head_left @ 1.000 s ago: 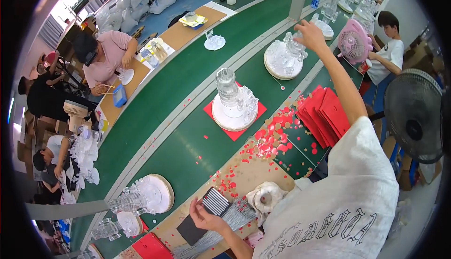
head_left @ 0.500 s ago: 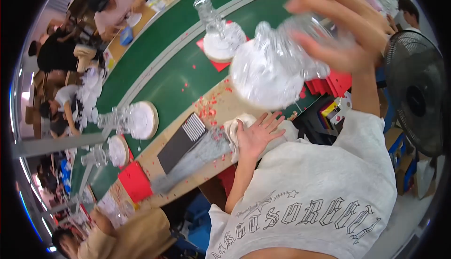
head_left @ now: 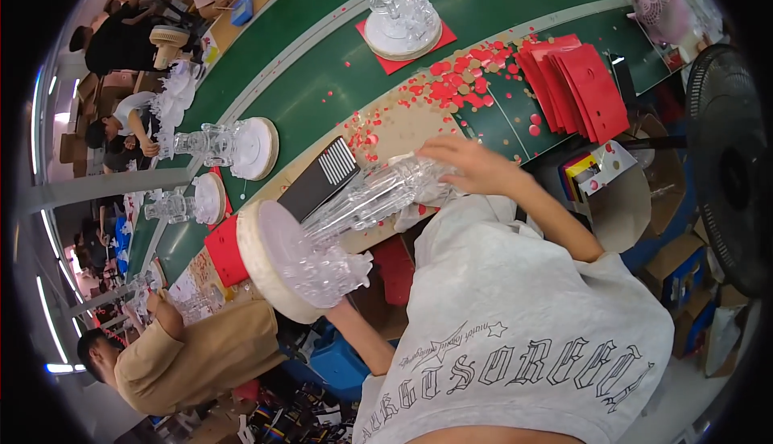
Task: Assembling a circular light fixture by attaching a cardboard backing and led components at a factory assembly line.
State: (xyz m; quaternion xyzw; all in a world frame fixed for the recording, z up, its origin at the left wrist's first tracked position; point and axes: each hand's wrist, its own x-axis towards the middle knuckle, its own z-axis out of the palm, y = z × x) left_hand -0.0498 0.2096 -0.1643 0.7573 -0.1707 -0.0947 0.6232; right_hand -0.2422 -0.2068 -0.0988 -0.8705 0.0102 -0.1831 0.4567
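A clear tower-shaped ornament (head_left: 378, 202) lies tilted on its side in front of me, with its top toward the right. Its thick round cream base (head_left: 262, 267) faces left and hangs past the table's near edge. Around its top end, beside a whitish cloth (head_left: 435, 194), my right hand (head_left: 479, 169) is closed. My left forearm (head_left: 362, 339) runs up behind the base, which hides the left hand and its fingers. Under the ornament's shaft is a dark flat box (head_left: 310, 182) with a striped panel.
Similar clear ornaments (head_left: 403, 25) stand along the green conveyor (head_left: 322, 66). Red and tan discs (head_left: 459, 78) are scattered on the table. Folded red sheets (head_left: 576, 90) lie at the right, near a large dark fan (head_left: 729, 170). A person in tan (head_left: 197, 355) works at the lower left.
The ornament swung from upright at upper right to tilted at the lower left. My right hand came down to its top; my left hand, open before, went behind the base.
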